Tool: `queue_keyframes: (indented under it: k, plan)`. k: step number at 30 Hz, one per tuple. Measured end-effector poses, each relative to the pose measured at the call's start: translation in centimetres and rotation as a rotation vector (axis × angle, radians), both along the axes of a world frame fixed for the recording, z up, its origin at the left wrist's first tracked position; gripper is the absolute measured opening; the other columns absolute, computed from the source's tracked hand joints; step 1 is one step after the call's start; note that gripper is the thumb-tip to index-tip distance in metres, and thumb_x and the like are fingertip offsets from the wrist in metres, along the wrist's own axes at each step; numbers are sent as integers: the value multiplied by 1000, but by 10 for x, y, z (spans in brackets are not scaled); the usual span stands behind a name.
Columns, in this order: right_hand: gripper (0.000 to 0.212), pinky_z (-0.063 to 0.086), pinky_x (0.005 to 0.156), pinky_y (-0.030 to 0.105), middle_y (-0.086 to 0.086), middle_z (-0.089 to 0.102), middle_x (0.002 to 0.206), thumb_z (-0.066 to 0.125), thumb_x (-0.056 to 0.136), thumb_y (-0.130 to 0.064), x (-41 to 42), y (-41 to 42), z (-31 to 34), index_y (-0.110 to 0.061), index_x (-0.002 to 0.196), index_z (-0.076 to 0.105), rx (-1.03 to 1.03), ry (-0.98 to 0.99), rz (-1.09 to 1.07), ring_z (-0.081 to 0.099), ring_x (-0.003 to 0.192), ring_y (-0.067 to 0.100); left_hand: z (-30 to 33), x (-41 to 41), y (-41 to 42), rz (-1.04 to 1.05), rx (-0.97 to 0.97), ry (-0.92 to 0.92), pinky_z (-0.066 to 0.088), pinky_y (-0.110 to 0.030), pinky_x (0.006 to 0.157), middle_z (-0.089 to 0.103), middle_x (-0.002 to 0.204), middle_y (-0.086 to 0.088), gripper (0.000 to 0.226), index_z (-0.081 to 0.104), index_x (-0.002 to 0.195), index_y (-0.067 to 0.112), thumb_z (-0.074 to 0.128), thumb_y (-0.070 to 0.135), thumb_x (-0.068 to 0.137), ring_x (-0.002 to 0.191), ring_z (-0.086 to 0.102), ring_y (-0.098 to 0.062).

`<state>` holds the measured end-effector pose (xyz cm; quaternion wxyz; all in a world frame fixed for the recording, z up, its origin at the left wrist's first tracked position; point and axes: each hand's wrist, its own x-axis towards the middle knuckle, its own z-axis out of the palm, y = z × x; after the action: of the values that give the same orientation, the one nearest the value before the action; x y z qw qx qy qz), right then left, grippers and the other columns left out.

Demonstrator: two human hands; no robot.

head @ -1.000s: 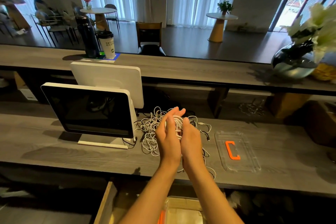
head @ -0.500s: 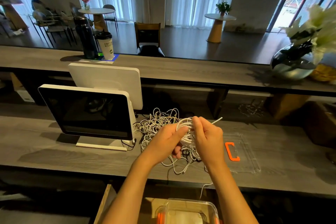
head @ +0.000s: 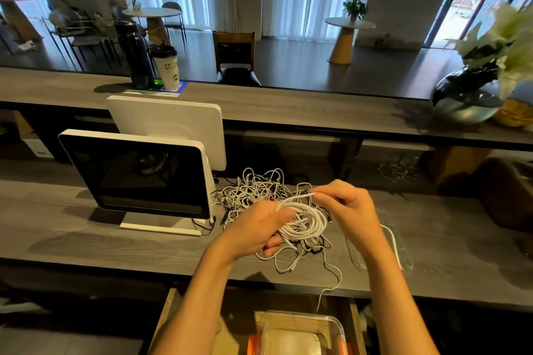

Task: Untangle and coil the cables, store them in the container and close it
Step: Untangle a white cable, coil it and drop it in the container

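Note:
My left hand (head: 259, 228) grips a coil of white cable (head: 305, 219) just above the grey counter. My right hand (head: 346, 204) pinches the free end of that cable at the coil's upper right. Behind the hands lies a tangled heap of white and dark cables (head: 253, 187). More loose cable (head: 291, 256) trails under the coil, one strand hanging over the counter's front edge. A clear plastic container (head: 300, 328) with orange clips sits in an open drawer below. Its clear lid (head: 401, 242) lies on the counter behind my right forearm, mostly hidden.
A white point-of-sale screen (head: 135, 176) stands left of the cable heap. A dark flask (head: 135, 55) and paper cup (head: 167, 66) sit on the raised counter (head: 288, 106) behind it. A glass vase with white flowers (head: 467, 95) stands at far right. The drawer's wooden sides (head: 164, 317) flank the container.
The hands have moved apart from their pressed-together pose. The left now holds the coil lower and flatter, while the right has drawn the cable end out to the upper right.

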<state>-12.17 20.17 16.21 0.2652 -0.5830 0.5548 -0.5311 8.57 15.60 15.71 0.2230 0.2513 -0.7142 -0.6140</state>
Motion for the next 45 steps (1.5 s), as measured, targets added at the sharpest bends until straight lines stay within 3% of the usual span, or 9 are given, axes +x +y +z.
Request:
queue_keyframes:
  k: [5, 9, 14, 23, 26, 29, 32, 39, 45]
  plan:
    - [33, 40, 51, 27, -1, 60, 53, 70, 90, -29, 32, -4, -29, -6, 67, 73, 147, 38, 13, 48, 50, 9, -1, -8, -8, 401, -115, -6, 37, -25, 44, 42, 42, 6, 35, 63, 86, 10, 42, 27, 107, 37, 42, -11]
    - [23, 44, 57, 24, 1, 63, 61, 60, 98, -27, 46, 0, -31, -12, 88, 75, 248, 381, 196, 52, 53, 7, -15, -6, -23, 697, -276, -276, 44, -32, 48, 46, 46, 0, 47, 49, 64, 11, 38, 26, 107, 35, 46, -8]
    - [22, 48, 66, 31, -6, 59, 70, 50, 102, -30, 55, -3, -20, -23, 83, 61, 136, 880, 288, 55, 67, 13, -30, -7, -30, 838, -154, -341, 43, -26, 45, 53, 48, -10, 51, 57, 71, 0, 35, 29, 107, 36, 52, -13]
    - [15, 51, 67, 35, -2, 63, 81, 53, 97, -18, 57, -4, -26, -17, 91, 67, -16, 905, 247, 56, 77, 17, -34, -11, -25, 837, -242, -523, 50, -39, 59, 61, 72, -16, 46, 52, 73, 8, 38, 37, 106, 65, 61, -31]
    - [33, 51, 59, 32, -6, 67, 86, 43, 97, -37, 47, -7, -29, -21, 96, 72, -180, 829, 22, 60, 81, 16, -23, -9, -24, 618, -308, -630, 35, -34, 62, 54, 73, -7, 44, 51, 73, 9, 39, 36, 106, 71, 52, -27]
    - [29, 52, 80, 26, -10, 73, 105, 54, 95, -40, 38, -9, -32, -24, 102, 77, -161, 527, -47, 64, 100, 8, -9, -4, -14, 373, -278, -505, 37, -30, 53, 50, 53, 3, 49, 50, 66, 14, 36, 37, 108, 49, 47, -14]
    - [11, 50, 68, 17, -19, 74, 81, 69, 92, -19, 38, -7, -27, -25, 92, 78, -39, 158, -61, 68, 78, 1, -2, 1, -7, 258, -57, -305, 37, -24, 43, 43, 42, 7, 48, 55, 75, 7, 37, 38, 108, 36, 38, -12]
    - [25, 50, 59, 26, 5, 72, 68, 66, 89, -1, 38, -7, -17, -17, 75, 79, 122, -300, 17, 63, 63, 13, 4, 1, -2, 67, 94, -94, 33, -19, 37, 39, 48, -1, 46, 51, 73, 6, 43, 39, 103, 36, 34, -10]
    - [36, 36, 49, 25, 12, 62, 63, 59, 92, 3, 42, -11, -25, -21, 74, 79, 179, -400, 135, 48, 54, 18, 4, 1, -2, 55, 211, 142, 30, -15, 35, 45, 49, 8, 39, 48, 75, 7, 45, 37, 100, 36, 35, -2]
